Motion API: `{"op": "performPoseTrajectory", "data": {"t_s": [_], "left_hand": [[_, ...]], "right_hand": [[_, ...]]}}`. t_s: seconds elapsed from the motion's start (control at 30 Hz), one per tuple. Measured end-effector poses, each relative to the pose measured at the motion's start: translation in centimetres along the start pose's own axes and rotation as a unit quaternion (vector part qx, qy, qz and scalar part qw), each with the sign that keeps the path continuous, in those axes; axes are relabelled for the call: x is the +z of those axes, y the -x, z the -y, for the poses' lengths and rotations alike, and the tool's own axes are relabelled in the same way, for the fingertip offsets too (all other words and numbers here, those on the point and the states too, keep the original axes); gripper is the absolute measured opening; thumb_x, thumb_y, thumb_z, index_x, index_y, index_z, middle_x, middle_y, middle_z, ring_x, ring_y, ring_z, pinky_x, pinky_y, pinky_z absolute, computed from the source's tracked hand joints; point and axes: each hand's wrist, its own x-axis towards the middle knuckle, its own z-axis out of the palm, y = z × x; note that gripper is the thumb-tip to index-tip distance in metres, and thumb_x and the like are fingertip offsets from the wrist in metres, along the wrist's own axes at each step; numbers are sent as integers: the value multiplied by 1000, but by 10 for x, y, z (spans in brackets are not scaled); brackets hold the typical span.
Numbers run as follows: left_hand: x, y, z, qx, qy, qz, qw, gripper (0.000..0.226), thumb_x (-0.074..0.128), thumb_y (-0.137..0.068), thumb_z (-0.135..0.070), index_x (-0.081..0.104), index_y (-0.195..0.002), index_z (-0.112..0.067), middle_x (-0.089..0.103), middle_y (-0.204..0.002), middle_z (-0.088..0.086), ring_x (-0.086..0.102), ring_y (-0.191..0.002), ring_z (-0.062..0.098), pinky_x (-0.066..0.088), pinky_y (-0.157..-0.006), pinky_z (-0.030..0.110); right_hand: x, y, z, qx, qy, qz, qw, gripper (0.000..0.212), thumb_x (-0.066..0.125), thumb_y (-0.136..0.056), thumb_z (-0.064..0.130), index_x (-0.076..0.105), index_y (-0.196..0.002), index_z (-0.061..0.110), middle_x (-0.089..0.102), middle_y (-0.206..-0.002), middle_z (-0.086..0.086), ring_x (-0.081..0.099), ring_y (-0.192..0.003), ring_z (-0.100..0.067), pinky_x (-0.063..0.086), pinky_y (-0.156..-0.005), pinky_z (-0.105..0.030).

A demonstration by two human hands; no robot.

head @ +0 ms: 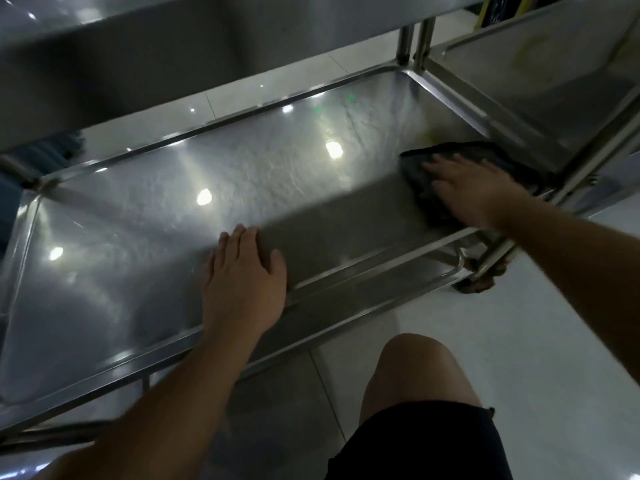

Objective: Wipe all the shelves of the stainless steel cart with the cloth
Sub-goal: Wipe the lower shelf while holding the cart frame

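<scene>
The cart (408, 39) fills most of the view, seen from above at a slant. Its shelf (145, 216) is a shallow steel tray with a raised rim, running from the near left to the far right, and several ceiling lights glare off it. Above it, at the top left, the underside of a higher shelf (138, 46) crosses the picture. Beyond the far rim, pale floor (519, 341) tiles show, with something blue at the far left that is too blurred to name.

The left hand (242, 275) lies flat on the shelf just inside the near rim, about midway along it, fingers straight and together, thumb spread to the right; it holds nothing. The forearm runs back to the near left corner of the view.

Lower right of that, a bare knee (412, 368) and dark shorts (426, 445) sit over the floor, near the cart.

At the right end of the shelf, the right hand (474, 195) presses flat on the cloth (450, 157), fingers spread and pointing left, not curled round it. The cloth is dark and lies bunched in the shelf's right corner, reaching out past the fingertips and under the palm.

Further right stands a second cart (554, 71), just beside the first, their posts close together. A caster (478, 282) shows under the near right corner.
</scene>
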Motion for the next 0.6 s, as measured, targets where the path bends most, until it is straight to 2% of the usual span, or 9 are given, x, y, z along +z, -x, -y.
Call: {"op": "performPoseTrajectory", "data": {"t_s": [0.1,0.17,0.23,0.3,0.37,0.43,0.47,0.53,0.6], "left_hand": [[0,2,-3,3,-14,1,1000,71,22,-103,-60,25,-165,-24,22,-174,1,12,-162,23,2,-124,40],[1,3,-3,1,-23,5,1000,73,22,-103,-61,22,-165,-24,19,-175,0,11,-162,23,4,-127,42],[0,2,-4,-2,-25,13,1000,74,23,-103,-62,21,-166,-23,17,-176,0,9,-162,23,6,-128,44],[-1,3,-6,-6,-25,15,1000,78,20,-101,-64,21,-166,-23,17,-176,0,9,-162,22,7,-130,45],[-2,3,-9,-7,-22,13,1000,83,15,-97,-66,22,-166,-22,17,-176,-1,9,-162,21,8,-130,44],[-2,3,-10,-4,-17,11,1000,85,14,-95,-65,23,-166,-21,19,-175,0,10,-162,22,9,-131,43],[-2,4,-10,-2,-13,8,1000,84,15,-95,-64,24,-166,-22,21,-175,0,12,-162,22,10,-131,43],[-2,3,-9,0,-14,4,1000,81,17,-96,-62,25,-166,-23,22,-175,-1,13,-162,21,11,-131,43],[-1,4,-9,-4,-18,4,1000,81,18,-96,-62,25,-166,-23,21,-175,-2,12,-162,19,10,-131,42]], "right_hand": [[-8,-17,-40,100,-23,-6,995,58,18,-110,42,14,-167,29,4,-175,4,6,-160,-27,6,-127,-57],[-6,-27,-27,136,-67,-30,988,61,19,-106,42,17,-166,27,8,-175,2,8,-160,-30,6,-126,-58],[-4,-31,12,127,-89,-35,987,63,22,-104,43,19,-165,26,10,-175,2,10,-159,-30,7,-126,-59],[6,-30,64,57,-64,-45,995,63,26,-104,45,21,-164,28,13,-174,4,12,-159,-27,10,-125,-57],[16,-27,126,-85,-35,-45,995,60,28,-105,45,24,-163,31,16,-173,6,14,-159,-24,11,-125,-54],[25,-20,181,-231,-28,-1,973,58,28,-106,45,24,-163,36,14,-173,12,9,-159,-18,4,-125,-50],[27,-18,197,-271,-35,25,962,57,27,-107,46,24,-163,39,13,-173,16,7,-160,-15,-2,-126,-48],[21,-27,201,-296,-62,40,952,56,27,-106,47,27,-162,42,16,-172,18,8,-159,-11,-6,-126,-48],[11,-49,182,-285,-34,1,958,55,30,-106,45,32,-161,39,21,-172,13,15,-159,-17,1,-125,-54]]}}
